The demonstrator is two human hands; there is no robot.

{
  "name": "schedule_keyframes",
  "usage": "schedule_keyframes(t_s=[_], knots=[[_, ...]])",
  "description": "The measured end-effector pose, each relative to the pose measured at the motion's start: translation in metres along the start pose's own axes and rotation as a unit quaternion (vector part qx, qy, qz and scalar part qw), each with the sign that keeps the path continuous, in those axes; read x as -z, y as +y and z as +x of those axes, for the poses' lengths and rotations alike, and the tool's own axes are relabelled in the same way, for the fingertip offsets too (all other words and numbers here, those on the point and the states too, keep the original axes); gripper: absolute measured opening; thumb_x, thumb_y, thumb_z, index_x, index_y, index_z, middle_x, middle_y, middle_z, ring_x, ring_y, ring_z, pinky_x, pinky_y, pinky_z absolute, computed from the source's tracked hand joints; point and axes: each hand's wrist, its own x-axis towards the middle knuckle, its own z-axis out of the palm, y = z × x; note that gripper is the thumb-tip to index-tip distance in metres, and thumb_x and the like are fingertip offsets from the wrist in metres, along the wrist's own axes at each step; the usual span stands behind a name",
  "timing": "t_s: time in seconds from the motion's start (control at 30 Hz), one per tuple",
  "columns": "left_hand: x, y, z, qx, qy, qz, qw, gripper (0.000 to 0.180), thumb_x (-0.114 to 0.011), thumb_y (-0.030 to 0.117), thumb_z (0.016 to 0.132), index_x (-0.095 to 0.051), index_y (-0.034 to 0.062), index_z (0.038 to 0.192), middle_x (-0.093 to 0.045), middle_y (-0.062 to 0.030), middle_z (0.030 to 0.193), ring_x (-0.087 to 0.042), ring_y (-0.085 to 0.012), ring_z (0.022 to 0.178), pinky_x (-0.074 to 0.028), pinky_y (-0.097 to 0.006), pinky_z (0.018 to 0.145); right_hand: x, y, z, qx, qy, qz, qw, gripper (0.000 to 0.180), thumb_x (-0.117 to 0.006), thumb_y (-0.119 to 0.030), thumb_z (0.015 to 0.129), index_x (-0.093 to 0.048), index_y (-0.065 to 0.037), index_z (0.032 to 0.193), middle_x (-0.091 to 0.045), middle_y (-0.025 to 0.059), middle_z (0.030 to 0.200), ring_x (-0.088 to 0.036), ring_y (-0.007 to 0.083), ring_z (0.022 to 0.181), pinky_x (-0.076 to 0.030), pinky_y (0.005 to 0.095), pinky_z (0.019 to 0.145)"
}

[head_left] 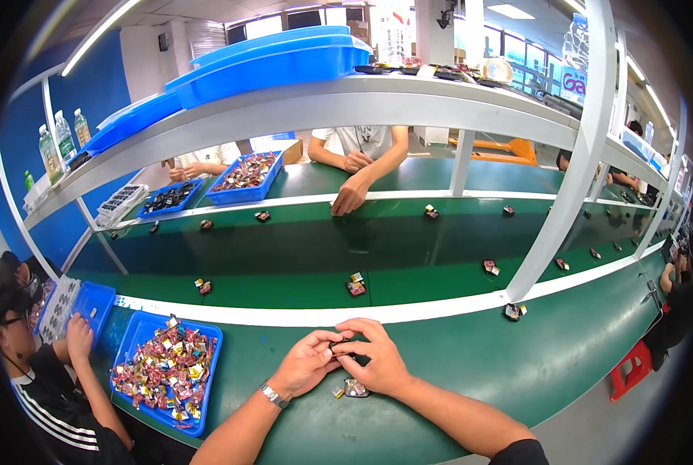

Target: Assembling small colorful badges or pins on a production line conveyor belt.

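Dark piece (337, 343): is hiding mostly behind the fingers of the left hand (307, 364) and right hand (379, 361)
Dark sleeve (521, 453): is running past the lower edge
Blue tray (216, 355): is holding heaped parts (166, 364) too small to tell apart
Co-worker opposite (373, 146): is reaching with the head hidden behind the grey shelf (439, 111)
Far worker (629, 181): is appearing too small to read

A small piece (336, 346) sits between the left hand (304, 364) and right hand (377, 360) over the worktop (470, 356), a loose unit (355, 388) just nearer its front edge. A heaped tray (139, 329) stands left; a second unit (514, 311) lies right, at the far edge. Behind, scattered units (355, 287) line a belt (300, 256) beneath a shelf (408, 108).
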Motion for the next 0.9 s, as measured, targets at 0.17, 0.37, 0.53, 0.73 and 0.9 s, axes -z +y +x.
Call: schedule_keyframes(t_s=[0.17,0.37,0.53,0.73,0.9], knots=[[-0.003,-0.002,-0.001,-0.016,0.02,0.006,1.0,0.027,-0.057,0.01,0.097,-0.052,0.005,0.123,-0.05,-0.0113,0.139,-0.052,-0.0193,0.123,-0.044,-0.039,0.105,-0.002,0.001,0.002,-0.009,-0.011,0.019,1.0,0.018,-0.069,-0.005,0.077,-0.071,-0.007,0.095,-0.058,0.0093,0.126,-0.051,0.0291,0.12,-0.046,0.0391,0.097],[-0.008,0.0,0.001,-0.016,0.056,0.023,0.998,0.03,-0.054,0.01,0.098,-0.049,0.0043,0.128,-0.053,-0.0098,0.133,-0.054,-0.0185,0.12,-0.044,-0.038,0.104,-0.003,0.0,0.0,-0.03,0.007,-0.033,0.999,0.018,-0.07,-0.006,0.079,-0.068,-0.005,0.097,-0.056,0.0114,0.127,-0.05,0.0316,0.121,-0.046,0.0406,0.098],[-0.009,0.001,0.0,0.0,0.073,0.03,0.997,0.029,-0.053,0.011,0.099,-0.05,0.0057,0.127,-0.058,-0.0068,0.123,-0.056,-0.018,0.115,-0.044,-0.041,0.104,-0.002,0.0,0.007,0.084,0.055,-0.102,0.99,0.015,-0.07,0.0,0.076,-0.067,-0.005,0.09,-0.062,0.0056,0.097,-0.061,0.0236,0.085,-0.053,0.0324,0.066],[-0.012,0.002,0.0,0.027,0.094,0.034,0.995,0.03,-0.053,0.01,0.098,-0.049,0.0057,0.128,-0.057,-0.0072,0.125,-0.055,-0.0183,0.117,-0.044,-0.039,0.103,-0.002,0.001,0.004,0.066,0.027,-0.121,0.99,0.022,-0.074,0.001,0.07,-0.069,-0.006,0.091,-0.062,0.0074,0.098,-0.062,0.0231,0.085,-0.055,0.0308,0.068],[-0.009,0.002,0.0,0.026,0.085,0.026,0.996,0.03,-0.053,0.009,0.098,-0.049,0.0056,0.128,-0.057,-0.0076,0.127,-0.055,-0.0184,0.117,-0.044,-0.038,0.102,-0.004,-0.008,0.002,0.05,0.026,-0.141,0.988,0.025,-0.073,0.001,0.07,-0.069,-0.005,0.093,-0.061,0.0076,0.097,-0.063,0.0231,0.084,-0.056,0.0307,0.067]])
